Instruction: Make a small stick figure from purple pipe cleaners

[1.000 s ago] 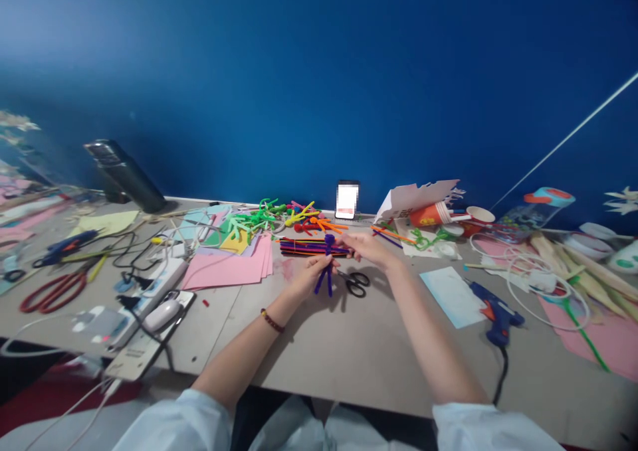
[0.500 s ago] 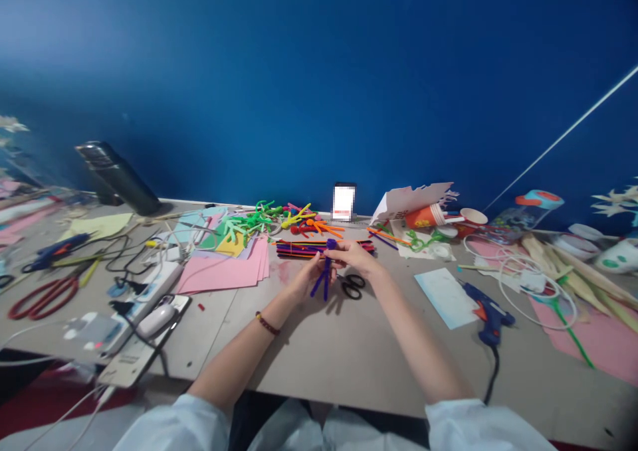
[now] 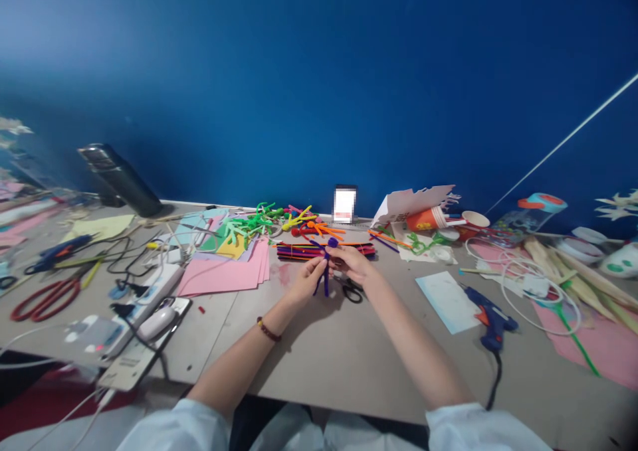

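My left hand (image 3: 305,280) and my right hand (image 3: 351,263) meet over the middle of the grey table (image 3: 339,351). Both pinch a small purple pipe-cleaner figure (image 3: 326,271) with a round head and legs hanging down. Just behind it lies a bundle of straight coloured pipe cleaners (image 3: 319,250). Black scissors (image 3: 351,290) lie under my right hand. Finished green, yellow and orange pipe-cleaner figures (image 3: 279,220) lie in a heap further back.
Pink and coloured paper sheets (image 3: 224,268) lie left of centre. Red scissors (image 3: 42,295), cables, a power strip (image 3: 149,291) and a glue gun lie at the left. A blue glue gun (image 3: 491,318), paper cups (image 3: 433,218), a phone (image 3: 345,203) and wire hoops sit to the right.
My right hand has drawn back from the bundle and closed onto the purple figure beside the left hand. The figure has come slightly nearer to me.
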The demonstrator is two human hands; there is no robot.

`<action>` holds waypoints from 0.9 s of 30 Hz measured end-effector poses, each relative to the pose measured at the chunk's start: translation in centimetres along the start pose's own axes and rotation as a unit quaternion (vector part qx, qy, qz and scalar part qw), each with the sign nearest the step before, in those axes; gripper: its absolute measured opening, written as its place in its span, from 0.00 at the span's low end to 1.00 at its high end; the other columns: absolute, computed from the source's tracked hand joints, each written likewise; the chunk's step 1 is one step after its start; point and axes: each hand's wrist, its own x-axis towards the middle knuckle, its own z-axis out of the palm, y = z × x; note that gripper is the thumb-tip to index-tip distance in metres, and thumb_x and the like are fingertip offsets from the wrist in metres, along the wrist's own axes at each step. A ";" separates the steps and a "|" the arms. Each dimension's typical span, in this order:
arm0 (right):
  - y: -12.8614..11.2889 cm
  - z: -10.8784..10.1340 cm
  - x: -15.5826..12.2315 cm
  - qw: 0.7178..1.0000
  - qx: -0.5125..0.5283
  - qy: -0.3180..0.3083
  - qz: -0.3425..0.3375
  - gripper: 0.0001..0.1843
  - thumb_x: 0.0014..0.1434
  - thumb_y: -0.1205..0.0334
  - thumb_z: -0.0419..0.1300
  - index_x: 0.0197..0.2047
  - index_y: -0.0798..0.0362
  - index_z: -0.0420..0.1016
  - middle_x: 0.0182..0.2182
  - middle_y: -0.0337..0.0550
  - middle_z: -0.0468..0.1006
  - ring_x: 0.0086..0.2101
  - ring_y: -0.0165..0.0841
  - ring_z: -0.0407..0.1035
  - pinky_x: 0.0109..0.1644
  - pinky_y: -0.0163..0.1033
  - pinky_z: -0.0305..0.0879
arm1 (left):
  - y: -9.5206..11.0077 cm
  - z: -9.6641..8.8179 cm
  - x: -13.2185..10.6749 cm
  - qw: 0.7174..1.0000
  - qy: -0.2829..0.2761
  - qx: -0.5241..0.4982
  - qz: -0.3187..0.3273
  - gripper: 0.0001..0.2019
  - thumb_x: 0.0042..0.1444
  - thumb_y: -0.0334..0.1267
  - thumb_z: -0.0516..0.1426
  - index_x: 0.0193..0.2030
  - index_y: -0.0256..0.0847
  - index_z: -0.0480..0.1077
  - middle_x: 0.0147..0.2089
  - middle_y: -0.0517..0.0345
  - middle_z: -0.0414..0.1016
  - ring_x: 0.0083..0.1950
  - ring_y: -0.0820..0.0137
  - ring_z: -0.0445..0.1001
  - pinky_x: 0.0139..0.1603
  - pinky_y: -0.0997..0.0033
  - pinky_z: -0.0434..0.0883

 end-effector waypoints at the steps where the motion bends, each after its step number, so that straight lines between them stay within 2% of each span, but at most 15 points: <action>1: 0.0 0.0 -0.1 1.000 -0.010 -0.001 -0.010 0.17 0.42 0.50 0.67 0.23 0.53 0.69 0.16 0.34 0.68 0.18 0.26 0.63 0.27 0.36 0.63 | 0.0 0.0 0.0 1.000 0.000 0.003 0.001 0.14 0.47 0.49 0.60 0.30 0.39 0.72 0.24 0.59 0.71 0.26 0.74 0.68 0.30 0.75 0.65; 3: -0.3 0.0 -0.2 0.998 -0.053 -0.003 -0.037 0.15 0.43 0.51 0.67 0.24 0.54 0.70 0.17 0.34 0.69 0.19 0.26 0.64 0.27 0.35 0.63 | 0.1 -0.1 0.1 1.000 -0.006 0.014 -0.001 0.14 0.48 0.49 0.59 0.28 0.39 0.72 0.23 0.59 0.70 0.25 0.75 0.67 0.29 0.75 0.65; 5: -0.7 -0.1 -0.5 0.994 -0.089 -0.015 -0.055 0.14 0.44 0.54 0.67 0.30 0.54 0.73 0.19 0.34 0.70 0.21 0.25 0.65 0.28 0.33 0.62 | 0.2 -0.2 0.1 1.000 -0.006 0.020 -0.004 0.14 0.49 0.49 0.59 0.27 0.38 0.72 0.23 0.59 0.70 0.25 0.74 0.67 0.29 0.75 0.65; 8: -1.5 -0.7 -0.8 0.993 -0.089 -0.035 -0.064 0.24 0.43 0.59 0.68 0.45 0.51 0.71 0.26 0.35 0.74 0.24 0.25 0.66 0.30 0.33 0.62 | 0.5 -0.1 0.0 1.000 -0.007 0.006 -0.025 0.15 0.48 0.49 0.59 0.29 0.37 0.73 0.23 0.59 0.70 0.25 0.74 0.67 0.28 0.75 0.64; 11: -2.0 -1.5 -0.9 0.993 -0.083 -0.050 -0.064 0.28 0.45 0.60 0.66 0.51 0.49 0.67 0.34 0.39 0.76 0.28 0.27 0.69 0.34 0.34 0.65 | 0.5 -0.1 -0.1 0.999 -0.007 -0.010 -0.048 0.16 0.47 0.50 0.60 0.33 0.37 0.74 0.25 0.58 0.71 0.26 0.74 0.67 0.28 0.76 0.64; 15: -2.1 -1.9 -0.8 0.993 -0.098 -0.041 -0.055 0.30 0.43 0.61 0.68 0.51 0.50 0.67 0.33 0.39 0.77 0.29 0.28 0.70 0.36 0.35 0.66 | 0.1 -0.2 -0.1 0.998 0.001 -0.009 -0.057 0.15 0.47 0.48 0.61 0.34 0.37 0.75 0.26 0.57 0.72 0.26 0.75 0.68 0.28 0.77 0.65; 21: -1.1 -1.4 -0.1 0.990 -0.117 -0.021 -0.069 0.16 0.39 0.60 0.69 0.34 0.54 0.74 0.26 0.36 0.76 0.26 0.27 0.68 0.35 0.35 0.66 | -0.5 -0.3 0.1 0.996 -0.001 -0.055 -0.069 0.18 0.48 0.50 0.60 0.34 0.35 0.74 0.26 0.57 0.71 0.24 0.77 0.68 0.26 0.78 0.64; 27: -0.9 -1.1 -0.1 0.991 -0.108 -0.025 -0.070 0.15 0.41 0.60 0.68 0.33 0.55 0.73 0.24 0.36 0.75 0.26 0.27 0.69 0.35 0.36 0.65 | -0.1 -0.1 0.1 0.994 0.011 -0.077 -0.071 0.16 0.44 0.47 0.63 0.31 0.34 0.73 0.25 0.59 0.71 0.24 0.79 0.67 0.27 0.78 0.64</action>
